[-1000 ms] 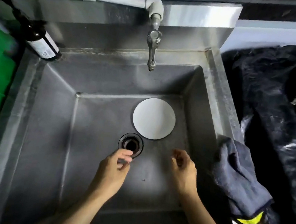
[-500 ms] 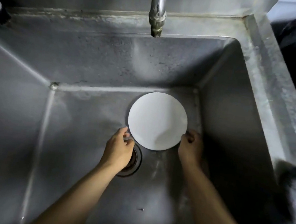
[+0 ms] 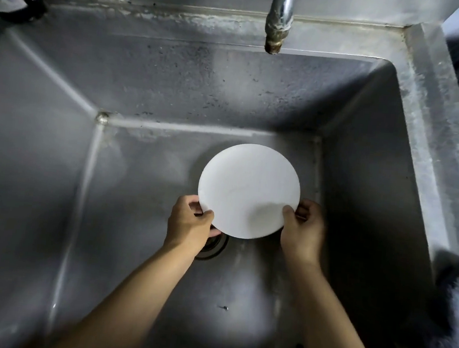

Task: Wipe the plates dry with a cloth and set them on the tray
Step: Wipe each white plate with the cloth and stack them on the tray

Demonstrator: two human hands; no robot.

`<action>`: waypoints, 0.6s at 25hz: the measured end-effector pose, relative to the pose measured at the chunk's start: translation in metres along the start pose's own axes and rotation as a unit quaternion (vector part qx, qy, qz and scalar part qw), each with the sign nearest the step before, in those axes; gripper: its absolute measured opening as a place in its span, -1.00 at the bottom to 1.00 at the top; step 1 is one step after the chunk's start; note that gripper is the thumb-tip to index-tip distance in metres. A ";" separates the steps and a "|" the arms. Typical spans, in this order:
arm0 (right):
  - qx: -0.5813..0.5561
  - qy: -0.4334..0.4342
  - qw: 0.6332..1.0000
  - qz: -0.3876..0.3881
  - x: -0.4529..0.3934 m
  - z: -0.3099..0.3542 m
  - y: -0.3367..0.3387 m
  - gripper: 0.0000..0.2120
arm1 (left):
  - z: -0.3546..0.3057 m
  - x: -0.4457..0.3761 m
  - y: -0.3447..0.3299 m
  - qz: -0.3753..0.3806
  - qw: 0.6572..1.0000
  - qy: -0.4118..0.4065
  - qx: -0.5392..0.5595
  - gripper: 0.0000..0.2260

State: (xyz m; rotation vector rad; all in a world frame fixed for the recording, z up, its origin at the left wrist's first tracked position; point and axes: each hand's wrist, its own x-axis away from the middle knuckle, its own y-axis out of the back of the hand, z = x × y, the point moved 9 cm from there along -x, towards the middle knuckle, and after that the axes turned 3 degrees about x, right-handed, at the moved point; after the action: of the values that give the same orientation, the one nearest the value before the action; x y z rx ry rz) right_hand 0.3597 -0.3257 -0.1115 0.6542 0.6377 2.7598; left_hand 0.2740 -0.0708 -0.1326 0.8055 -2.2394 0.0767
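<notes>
Round white plate [image 3: 249, 191] down in the metal sink [image 3: 424, 114], just by the drain [image 3: 213, 246]. Left hand [image 3: 190, 223] pinching its left edge, right hand [image 3: 303, 228] pinching the right. Dark cloth [image 3: 455, 293] on the sink's right rim.

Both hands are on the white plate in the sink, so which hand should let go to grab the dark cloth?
Probably the right hand: the dark cloth hangs over the steel sink's right rim, on its side. The left hand also grips the round white plate.

Two bare forearms

Left hand [image 3: 190, 220] and right hand [image 3: 302, 231] wore nothing (no sleeves, rings or watch showed), lower frame.
</notes>
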 end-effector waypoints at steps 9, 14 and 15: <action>0.174 -0.004 0.981 0.090 0.087 0.053 0.033 -0.81 | 0.029 0.107 0.067 -0.031 0.974 0.172 0.142 -0.86; 0.263 -0.034 0.956 0.124 0.111 0.066 0.036 -0.68 | 0.041 0.144 0.085 -0.045 0.963 0.207 0.167 -0.90; 0.256 -0.017 0.959 0.123 0.118 0.071 0.036 -0.67 | 0.038 0.146 0.090 -0.044 0.968 0.188 0.162 -0.88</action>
State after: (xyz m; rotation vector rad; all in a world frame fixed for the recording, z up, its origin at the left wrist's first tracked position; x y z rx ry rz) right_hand 0.2857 -0.2942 0.0055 0.9381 1.3722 2.8010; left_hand 0.1220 -0.0864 -0.0467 0.9704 -1.8508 0.5209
